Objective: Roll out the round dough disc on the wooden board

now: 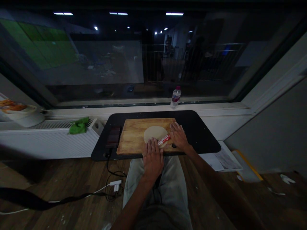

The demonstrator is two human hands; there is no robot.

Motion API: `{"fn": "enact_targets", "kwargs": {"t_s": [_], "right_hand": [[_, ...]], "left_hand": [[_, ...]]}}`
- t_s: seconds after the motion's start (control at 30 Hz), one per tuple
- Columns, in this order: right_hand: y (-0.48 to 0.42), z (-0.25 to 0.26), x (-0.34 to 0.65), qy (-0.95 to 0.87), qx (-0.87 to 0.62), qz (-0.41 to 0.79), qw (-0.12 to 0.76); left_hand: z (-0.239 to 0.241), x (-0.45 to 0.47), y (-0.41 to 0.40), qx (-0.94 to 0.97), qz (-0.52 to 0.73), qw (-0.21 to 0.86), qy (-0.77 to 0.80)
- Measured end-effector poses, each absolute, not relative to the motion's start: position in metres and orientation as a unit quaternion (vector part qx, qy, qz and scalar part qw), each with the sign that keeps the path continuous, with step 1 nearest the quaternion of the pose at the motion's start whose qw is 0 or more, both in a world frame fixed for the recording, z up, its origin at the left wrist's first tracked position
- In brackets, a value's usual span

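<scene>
A flat round of pale dough (155, 131) lies on a wooden cutting board (130, 135). Across its near right side rests a slim cylinder with a red and white label (164, 140), slanting up to the right. My left hand (153, 156) lies over the cylinder's lower left end, fingers stretched out flat and partly covering the dough. At the other end, my right hand (178, 135) rests palm down with its fingers extended beside the dough. Both ends of the cylinder are hidden under my hands. A small dark spot (174, 145) shows just below my right hand.
The board stands on a black table (201, 137) above my knees. A dark device (113, 136) with a cable sits left of the board. A water bottle (176, 97) stands on the windowsill. A green cloth (79, 125) lies on the radiator (48, 143). Cables (112, 188) trail on the floor.
</scene>
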State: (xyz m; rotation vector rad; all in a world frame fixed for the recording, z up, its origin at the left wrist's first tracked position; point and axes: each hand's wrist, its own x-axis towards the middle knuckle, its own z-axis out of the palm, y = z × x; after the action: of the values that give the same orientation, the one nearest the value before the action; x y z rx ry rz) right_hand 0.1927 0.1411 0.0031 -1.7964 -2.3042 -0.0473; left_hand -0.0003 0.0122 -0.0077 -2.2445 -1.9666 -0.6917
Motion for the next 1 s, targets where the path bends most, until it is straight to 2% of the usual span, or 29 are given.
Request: {"fn": "enact_targets", "kwargs": {"t_s": [0.5,0.67,1.0], "right_hand": [[0.122,0.002,0.198,-0.769,-0.624,-0.025,0.133],[0.125,0.008,0.192,-0.774,-0.619,-0.04,0.127],[0.134,0.016,0.172,-0.758,-0.642,-0.055,0.101]], "left_hand": [[-0.013,0.0,0.003,-0.754,-0.237,0.049,-0.611],[-0.012,-0.021,0.031,-0.767,-0.257,0.049,-0.586],[0.001,-0.047,0.102,-0.75,-0.209,0.043,-0.626]]}}
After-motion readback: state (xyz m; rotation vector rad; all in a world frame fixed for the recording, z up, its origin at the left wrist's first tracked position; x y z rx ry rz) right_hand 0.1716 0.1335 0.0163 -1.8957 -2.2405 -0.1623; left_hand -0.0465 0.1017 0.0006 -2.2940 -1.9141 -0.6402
